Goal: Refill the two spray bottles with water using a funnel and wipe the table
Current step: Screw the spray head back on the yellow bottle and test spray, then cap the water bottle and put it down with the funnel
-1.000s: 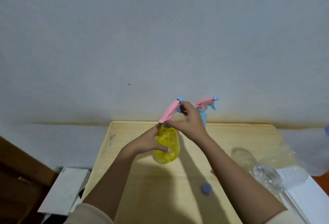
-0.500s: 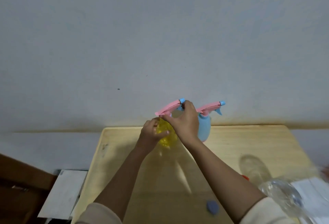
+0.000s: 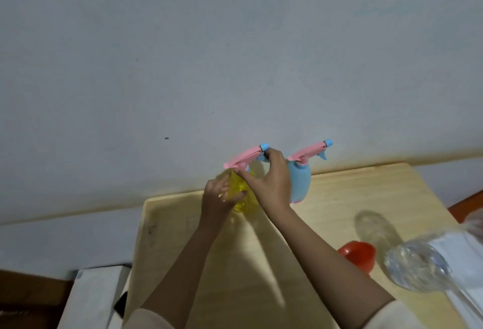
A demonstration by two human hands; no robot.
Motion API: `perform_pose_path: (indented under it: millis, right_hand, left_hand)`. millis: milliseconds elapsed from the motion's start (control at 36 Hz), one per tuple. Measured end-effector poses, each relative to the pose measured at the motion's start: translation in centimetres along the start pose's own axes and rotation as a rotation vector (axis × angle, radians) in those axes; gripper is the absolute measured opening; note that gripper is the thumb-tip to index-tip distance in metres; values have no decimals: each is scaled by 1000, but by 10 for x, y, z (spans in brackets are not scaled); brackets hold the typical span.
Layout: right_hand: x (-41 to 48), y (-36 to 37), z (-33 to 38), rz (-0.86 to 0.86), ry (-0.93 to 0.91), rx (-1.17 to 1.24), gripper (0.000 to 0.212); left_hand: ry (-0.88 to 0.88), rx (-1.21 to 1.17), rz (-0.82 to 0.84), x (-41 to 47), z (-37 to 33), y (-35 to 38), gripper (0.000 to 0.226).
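Head view: the left hand [image 3: 218, 196] is gripping the yellow spray bottle [image 3: 241, 195] with fingers wrapping its body. The right hand [image 3: 271, 181] is pinching its pink trigger head [image 3: 241, 158], seemingly at the collar. The blue spray bottle [image 3: 300, 185] is standing at 3 o'clock on the desk [image 3: 339, 198].

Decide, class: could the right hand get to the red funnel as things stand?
Probably yes, once it lets go: the right hand grips the yellow bottle's spray head, and the red funnel lies uncovered beside that forearm.
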State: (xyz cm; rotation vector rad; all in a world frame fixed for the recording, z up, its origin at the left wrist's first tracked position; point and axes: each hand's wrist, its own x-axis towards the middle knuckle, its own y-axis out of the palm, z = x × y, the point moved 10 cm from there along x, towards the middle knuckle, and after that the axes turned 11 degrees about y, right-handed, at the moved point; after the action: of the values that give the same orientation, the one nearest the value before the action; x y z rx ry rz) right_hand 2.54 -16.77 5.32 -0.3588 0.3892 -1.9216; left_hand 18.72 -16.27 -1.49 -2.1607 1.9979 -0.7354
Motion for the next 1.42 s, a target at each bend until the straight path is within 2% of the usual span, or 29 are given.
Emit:
perform_pose_path:
  millis: [250,361,444,528,611,667,722,806,833,917,944,1111,1167,1278,1417]
  right_hand:
    - [-5,-4,2,49,30,63,65]
    - [-15,-33,0,-37,-17,58,51]
    - [-30,-75,-9,-170,-35,96,36]
    - [-54,-121,-30,-315,-12,110,28]
    - [-84,-157,-65,-410,61,60,25]
    - [-106,-172,-92,-429,113,22,22]
    - [-126,-179,-124,-404,195,-18,19]
    - [-151,-174,-166,-273,329,-108,14]
    - [-157,-167,-178,-211,368,-148,10]
    - [-170,-142,-194,-22,376,-335,57]
    - [-172,-135,-195,12,355,-369,58]
    - [-174,-108,-201,79,160,-576,32]
    - [-177,-111,-206,44,170,-527,22]
    - [-190,-137,-212,-104,237,-409,19]
    - [-200,-232,-195,-514,347,-152,35]
  left_hand:
    - [-61,-135,-131,-12,4,-5,38]
    - [-20,-179,-222,-36,-16,-9,22]
    - [51,-234,-202,-48,-40,2,16]
    - [97,-346,-65,-44,-85,31,20]
    - [181,-464,246,-38,-150,82,19]
    - [316,-450,441,-39,-197,117,20]
    - [431,-409,606,-47,-237,148,32]
    - [509,-341,795,-60,-281,191,65]
    - [532,-321,833,-65,-291,202,74]
    - [591,-297,906,-81,-311,229,90]
    - [599,-298,914,-85,-314,235,92]
    - [610,-344,821,-93,-323,254,81]
    - [599,-368,767,-91,-323,253,75]
    - [608,-375,727,-91,-322,255,70]
    - [608,-375,729,-89,-319,260,68]
